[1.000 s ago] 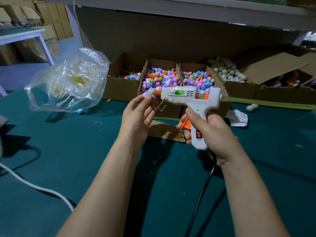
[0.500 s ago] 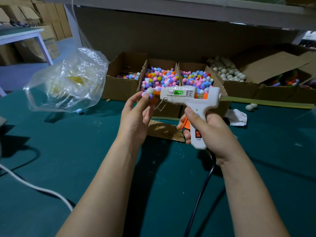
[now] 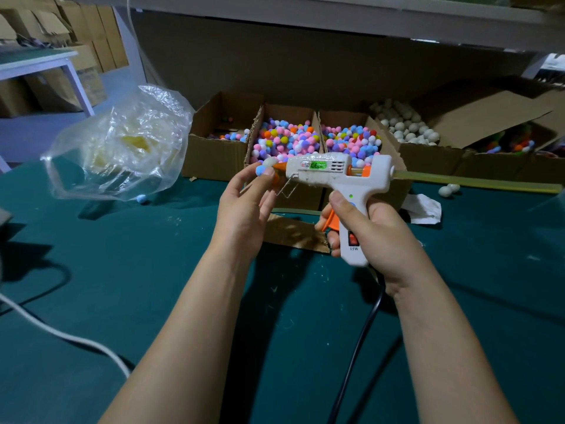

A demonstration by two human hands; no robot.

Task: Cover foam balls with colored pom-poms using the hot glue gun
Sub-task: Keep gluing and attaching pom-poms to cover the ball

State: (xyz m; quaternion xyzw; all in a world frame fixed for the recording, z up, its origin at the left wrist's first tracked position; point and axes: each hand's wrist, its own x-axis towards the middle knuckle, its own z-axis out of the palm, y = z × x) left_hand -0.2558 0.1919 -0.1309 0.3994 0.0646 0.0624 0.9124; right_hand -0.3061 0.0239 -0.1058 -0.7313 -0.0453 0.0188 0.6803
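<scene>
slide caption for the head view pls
Left hand pinches a foam ball at the nozzle of the hot glue gun gripped by the right hand.

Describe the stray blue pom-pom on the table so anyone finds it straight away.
Find the crumpled clear plastic bag at the left of the green table. Beneath its lower edge lies a blue pom-pom. It sits alone on the table, outside the cardboard boxes.

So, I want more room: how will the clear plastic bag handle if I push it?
The plastic bag looks thin and crumpled, so it is probably floppy and would collapse rather than slide. Its pale contents look sparse, so it is likely light.
</scene>
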